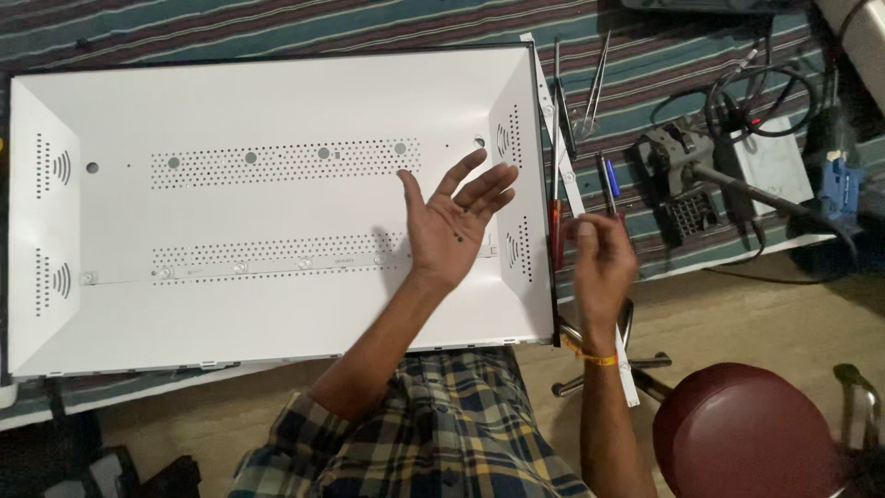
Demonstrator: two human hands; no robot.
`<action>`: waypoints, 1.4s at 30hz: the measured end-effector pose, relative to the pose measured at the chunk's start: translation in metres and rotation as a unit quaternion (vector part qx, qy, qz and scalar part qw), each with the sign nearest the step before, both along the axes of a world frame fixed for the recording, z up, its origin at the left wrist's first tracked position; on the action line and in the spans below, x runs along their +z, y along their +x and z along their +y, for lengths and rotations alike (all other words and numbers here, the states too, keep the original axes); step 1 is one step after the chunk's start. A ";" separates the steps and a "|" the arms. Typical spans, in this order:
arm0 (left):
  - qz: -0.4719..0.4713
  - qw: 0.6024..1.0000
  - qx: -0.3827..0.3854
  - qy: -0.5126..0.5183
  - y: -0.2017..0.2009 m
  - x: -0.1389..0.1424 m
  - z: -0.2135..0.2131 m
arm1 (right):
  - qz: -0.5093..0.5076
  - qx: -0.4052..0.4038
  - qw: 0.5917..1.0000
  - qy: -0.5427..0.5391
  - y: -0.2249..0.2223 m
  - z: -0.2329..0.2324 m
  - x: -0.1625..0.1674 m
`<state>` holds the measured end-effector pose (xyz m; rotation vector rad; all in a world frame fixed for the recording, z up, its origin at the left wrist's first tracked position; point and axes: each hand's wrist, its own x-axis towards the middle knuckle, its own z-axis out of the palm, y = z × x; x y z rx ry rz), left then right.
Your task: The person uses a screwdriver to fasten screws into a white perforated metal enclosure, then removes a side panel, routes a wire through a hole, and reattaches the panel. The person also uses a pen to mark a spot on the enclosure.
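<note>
A large white sheet-metal panel (258, 101) with perforated rows and two lines of small round lenses lies flat on a striped cloth. My left hand (456, 221) hovers over the panel's right part, palm up, fingers spread, holding nothing. My right hand (599, 263), slightly blurred, is just off the panel's right edge with its fingers curled around a long narrow white strip (564, 171). The strip runs from the panel's top right corner down past my wrist. A red-handled screwdriver (555, 231) lies along the panel edge beside that hand.
Tweezers (595, 74) and a blue-handled tool (610, 177) lie on the striped cloth (277, 23) right of the panel. Further right are a grey tool stand (682, 175), black cables (765, 92) and a white box (774, 166). A maroon stool (747, 433) stands below right.
</note>
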<state>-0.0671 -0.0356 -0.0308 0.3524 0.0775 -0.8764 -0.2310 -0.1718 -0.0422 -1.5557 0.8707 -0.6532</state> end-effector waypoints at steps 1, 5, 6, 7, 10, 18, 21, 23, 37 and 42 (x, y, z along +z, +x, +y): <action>-0.026 1.000 0.005 -0.005 -0.005 0.000 -0.008 | -0.010 0.073 0.995 0.071 0.009 0.011 0.006; -0.265 0.964 0.001 0.014 -0.020 -0.009 -0.032 | -0.134 0.078 0.907 0.391 0.036 0.050 0.006; -0.339 0.940 -0.003 0.047 -0.024 -0.013 -0.034 | -0.172 0.057 0.858 0.481 0.038 0.052 0.002; -0.412 0.908 -0.007 0.081 -0.026 -0.016 -0.036 | -0.197 0.046 0.840 0.504 0.039 0.051 -0.003; -0.470 0.872 -0.003 0.135 -0.029 -0.023 -0.040 | -0.258 0.035 0.790 0.556 0.042 0.047 -0.019; -0.442 0.884 0.066 0.135 -0.023 -0.001 -0.035 | -0.274 0.090 0.775 0.562 0.053 0.031 0.005; -0.444 0.855 0.142 0.226 -0.009 0.007 -0.020 | -0.225 0.105 0.804 0.541 0.058 0.004 0.014; -0.439 0.830 0.162 0.303 -0.002 0.007 -0.004 | -0.290 0.134 0.834 0.449 0.061 -0.039 0.012; -0.428 0.747 0.102 0.498 -0.028 -0.013 0.075 | 0.155 0.113 0.850 -0.491 0.143 -0.175 -0.022; -0.450 0.741 0.066 0.493 -0.027 -0.020 0.064 | 0.124 0.210 0.906 -0.345 0.136 -0.100 -0.006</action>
